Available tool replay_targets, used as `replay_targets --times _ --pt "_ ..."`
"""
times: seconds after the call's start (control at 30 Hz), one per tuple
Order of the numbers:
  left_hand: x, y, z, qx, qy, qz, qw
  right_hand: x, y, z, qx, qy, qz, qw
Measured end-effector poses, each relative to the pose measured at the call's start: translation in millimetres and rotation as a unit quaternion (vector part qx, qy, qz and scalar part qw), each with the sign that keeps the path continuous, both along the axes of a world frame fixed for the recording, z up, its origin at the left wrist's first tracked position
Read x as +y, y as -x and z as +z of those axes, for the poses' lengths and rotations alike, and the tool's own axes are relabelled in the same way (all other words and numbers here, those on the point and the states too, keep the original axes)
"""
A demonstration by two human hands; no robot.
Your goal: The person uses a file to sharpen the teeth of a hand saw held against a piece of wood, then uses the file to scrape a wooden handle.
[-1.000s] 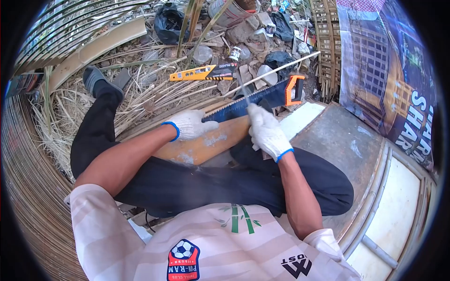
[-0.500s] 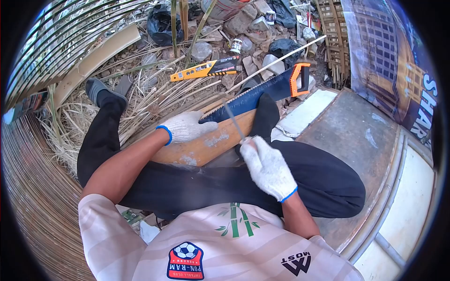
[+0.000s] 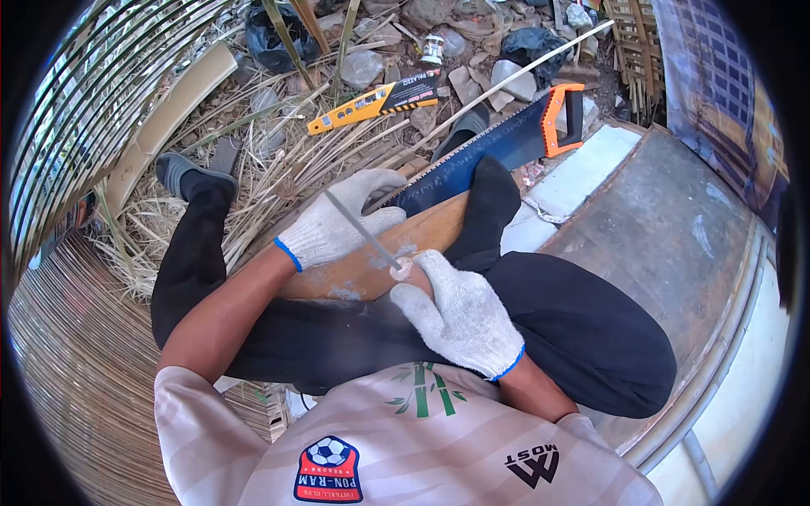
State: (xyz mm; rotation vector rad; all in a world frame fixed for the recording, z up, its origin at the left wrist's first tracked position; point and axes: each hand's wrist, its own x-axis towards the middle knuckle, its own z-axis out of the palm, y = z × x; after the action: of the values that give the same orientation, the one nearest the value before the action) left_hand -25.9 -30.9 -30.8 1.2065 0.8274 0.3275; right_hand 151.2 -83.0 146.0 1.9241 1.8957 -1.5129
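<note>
My right hand (image 3: pixel 464 312), in a white knit glove with a blue cuff, is closed round the wooden handle of a thin grey file (image 3: pixel 359 226). The file's rod points up and left, crossing in front of my left hand (image 3: pixel 329 223) in this view. That gloved left hand has its thumb and fingers spread apart at the tip end of a hand saw (image 3: pixel 472 164). The dark-blue saw blade lies with its teeth upward, its orange and black handle to the right. Below the blade is a wooden board (image 3: pixel 337 282); my dark-socked foot (image 3: pixel 488 202) rests against the blade.
A yellow and black saw sleeve (image 3: pixel 371 101) lies on straw and split sticks ahead. Beyond it are stones, black plastic bags (image 3: pixel 283 38) and a small cup (image 3: pixel 432 49). A brown panel (image 3: pixel 658 244) is at right; bamboo strips (image 3: pixel 93 337) stand at left.
My left hand has lifted and spread its fingers at the saw's tip end. My right hand has drawn back left with the file, which now tilts further left. The view has shifted slightly.
</note>
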Motion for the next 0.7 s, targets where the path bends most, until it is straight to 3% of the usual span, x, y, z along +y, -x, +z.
replay_targets --times 0.13,0.27,0.57,0.7 --pt "7.2 -3.7 3.8 0.031 -0.064 -0.019 0.997 -0.8 -1.4 -4.6 0.004 0.048 -0.046 0.998" --pt "10.4 -6.1 2.8 0.056 -0.115 -0.019 0.992 -5.4 -10.8 -16.6 0.010 0.027 0.013 1.000" --pt "8.4 -5.9 1.3 0.053 -0.128 -0.012 0.990 0.0 -9.1 -13.8 -0.003 0.030 0.011 0.999" --pt "1.8 -2.0 -1.3 0.095 -0.053 0.003 0.994 -6.3 -10.9 -21.4 -0.014 0.015 0.042 0.999"
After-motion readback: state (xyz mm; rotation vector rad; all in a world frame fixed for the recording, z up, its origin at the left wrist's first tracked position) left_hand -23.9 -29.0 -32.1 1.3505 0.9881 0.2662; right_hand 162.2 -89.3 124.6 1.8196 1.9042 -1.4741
